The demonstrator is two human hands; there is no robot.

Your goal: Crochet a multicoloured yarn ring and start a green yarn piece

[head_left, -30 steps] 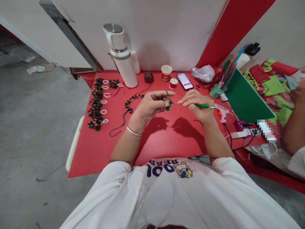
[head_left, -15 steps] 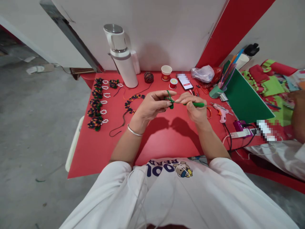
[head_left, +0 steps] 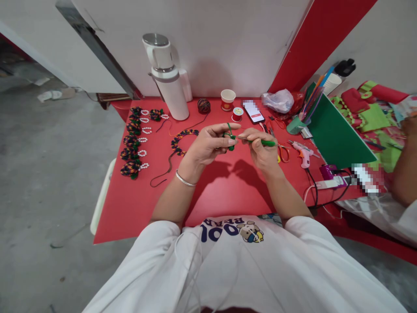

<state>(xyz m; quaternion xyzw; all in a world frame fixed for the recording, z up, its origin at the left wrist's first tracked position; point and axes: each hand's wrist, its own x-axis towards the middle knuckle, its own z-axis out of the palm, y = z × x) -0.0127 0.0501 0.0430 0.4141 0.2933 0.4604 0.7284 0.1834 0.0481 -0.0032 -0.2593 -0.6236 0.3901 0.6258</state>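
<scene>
My left hand (head_left: 211, 142) is closed on a small piece of green crochet (head_left: 231, 147), pinched at thumb and fingertips. Green yarn (head_left: 229, 128) runs from the piece up over the raised index finger. In my right hand (head_left: 262, 150) is a crochet hook with a green handle (head_left: 268, 143), its metal tip pointing left at the piece. Whether the tip touches the yarn is too small to tell. Behind my left wrist lies a multicoloured crocheted ring (head_left: 177, 141) with a dark yarn tail.
Several crocheted pieces with bead loops (head_left: 130, 168) line the left edge of the red table (head_left: 130, 208). A white thermos (head_left: 171, 95), yarn ball (head_left: 203, 105), paper cup (head_left: 227, 101), thread spool (head_left: 237, 114) and phone (head_left: 253, 111) stand behind. Rightward are scissors (head_left: 284, 154), a glue gun (head_left: 304, 154) and another person's arm (head_left: 405, 174).
My right hand has drawn slightly left and the hook has tilted a little. The green piece has shifted slightly left. At the right edge, the other person's arm has moved.
</scene>
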